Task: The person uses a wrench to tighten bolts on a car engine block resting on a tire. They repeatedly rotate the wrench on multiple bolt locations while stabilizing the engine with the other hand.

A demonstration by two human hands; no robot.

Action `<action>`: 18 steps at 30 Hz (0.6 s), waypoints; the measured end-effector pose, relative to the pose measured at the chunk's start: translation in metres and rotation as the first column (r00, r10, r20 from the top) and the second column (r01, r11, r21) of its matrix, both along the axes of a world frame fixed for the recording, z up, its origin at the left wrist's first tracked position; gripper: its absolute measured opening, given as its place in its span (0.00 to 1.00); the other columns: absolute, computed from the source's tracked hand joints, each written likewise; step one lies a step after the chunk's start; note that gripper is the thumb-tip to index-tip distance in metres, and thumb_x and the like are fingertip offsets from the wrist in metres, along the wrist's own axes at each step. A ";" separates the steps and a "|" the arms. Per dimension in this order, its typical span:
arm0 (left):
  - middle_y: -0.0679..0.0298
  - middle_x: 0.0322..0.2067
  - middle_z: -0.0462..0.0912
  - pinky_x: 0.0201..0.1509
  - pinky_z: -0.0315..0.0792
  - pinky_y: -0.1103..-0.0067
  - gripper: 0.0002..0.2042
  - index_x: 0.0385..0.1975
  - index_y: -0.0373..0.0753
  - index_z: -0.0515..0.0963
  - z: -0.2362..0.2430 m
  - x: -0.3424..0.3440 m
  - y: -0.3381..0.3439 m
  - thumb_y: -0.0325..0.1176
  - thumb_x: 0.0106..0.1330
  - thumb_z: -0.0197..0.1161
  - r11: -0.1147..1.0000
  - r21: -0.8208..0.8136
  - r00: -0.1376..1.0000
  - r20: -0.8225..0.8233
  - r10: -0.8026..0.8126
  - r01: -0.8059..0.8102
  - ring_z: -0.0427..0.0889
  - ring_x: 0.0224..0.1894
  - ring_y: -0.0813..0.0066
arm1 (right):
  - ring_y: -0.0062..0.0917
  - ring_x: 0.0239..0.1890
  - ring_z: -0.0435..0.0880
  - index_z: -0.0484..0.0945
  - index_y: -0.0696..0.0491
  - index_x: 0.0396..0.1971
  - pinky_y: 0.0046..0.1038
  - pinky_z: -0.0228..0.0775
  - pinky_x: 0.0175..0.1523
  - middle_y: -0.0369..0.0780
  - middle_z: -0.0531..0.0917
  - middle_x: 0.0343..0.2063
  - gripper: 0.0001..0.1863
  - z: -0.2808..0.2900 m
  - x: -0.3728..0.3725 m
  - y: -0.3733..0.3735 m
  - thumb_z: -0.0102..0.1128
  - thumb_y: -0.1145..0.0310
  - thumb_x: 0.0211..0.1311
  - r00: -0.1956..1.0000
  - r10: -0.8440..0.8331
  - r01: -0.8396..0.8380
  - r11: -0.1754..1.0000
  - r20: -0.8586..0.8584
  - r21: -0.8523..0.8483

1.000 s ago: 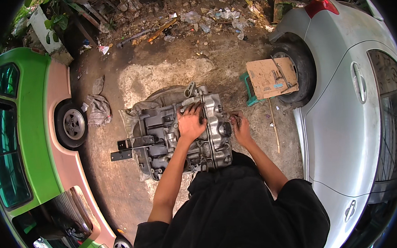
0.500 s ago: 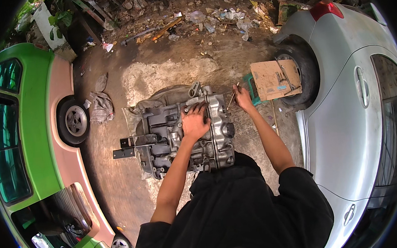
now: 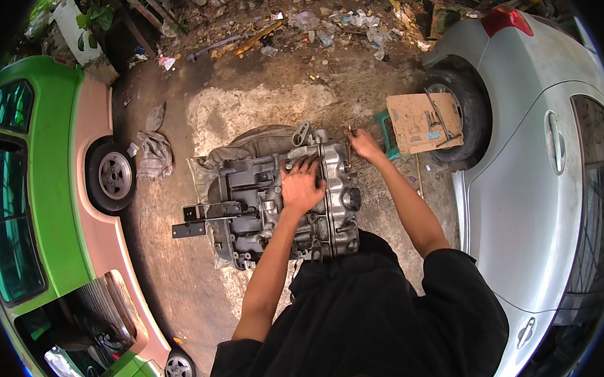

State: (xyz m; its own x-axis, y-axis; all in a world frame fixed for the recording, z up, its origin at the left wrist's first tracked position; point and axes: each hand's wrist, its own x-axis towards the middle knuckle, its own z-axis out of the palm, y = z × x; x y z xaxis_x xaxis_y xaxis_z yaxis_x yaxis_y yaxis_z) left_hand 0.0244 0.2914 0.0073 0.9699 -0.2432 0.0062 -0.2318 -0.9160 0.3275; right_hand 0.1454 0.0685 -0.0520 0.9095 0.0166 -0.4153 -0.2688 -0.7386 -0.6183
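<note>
Metal engine (image 3: 265, 206) under spread left hand (image 3: 303, 187)

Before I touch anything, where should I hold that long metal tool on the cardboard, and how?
Probably pinch the long metal tool mid-shaft, from above and the left, where the right hand is. It lies on the cardboard with its slim shaft uncovered, and the tyre crowds the right side.
</note>
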 end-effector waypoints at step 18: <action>0.69 0.61 0.74 0.73 0.46 0.50 0.29 0.61 0.52 0.71 0.004 0.000 -0.001 0.43 0.56 0.60 0.999 0.038 0.999 -0.032 0.002 -0.001 0.69 0.65 0.70 | 0.46 0.30 0.82 0.77 0.68 0.28 0.45 0.69 0.35 0.57 0.82 0.27 0.20 -0.002 0.002 0.013 0.52 0.62 0.64 0.999 -0.006 0.001 0.997 -0.052 -0.083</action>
State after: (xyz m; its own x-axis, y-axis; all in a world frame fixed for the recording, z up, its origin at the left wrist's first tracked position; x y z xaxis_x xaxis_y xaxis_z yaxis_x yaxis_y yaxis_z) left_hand 0.0241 0.2904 0.0114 0.9699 -0.2410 -0.0338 -0.2202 -0.9282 0.3000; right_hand 0.1469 0.0819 -0.0544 0.8864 -0.0231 -0.4624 -0.3022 -0.7855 -0.5400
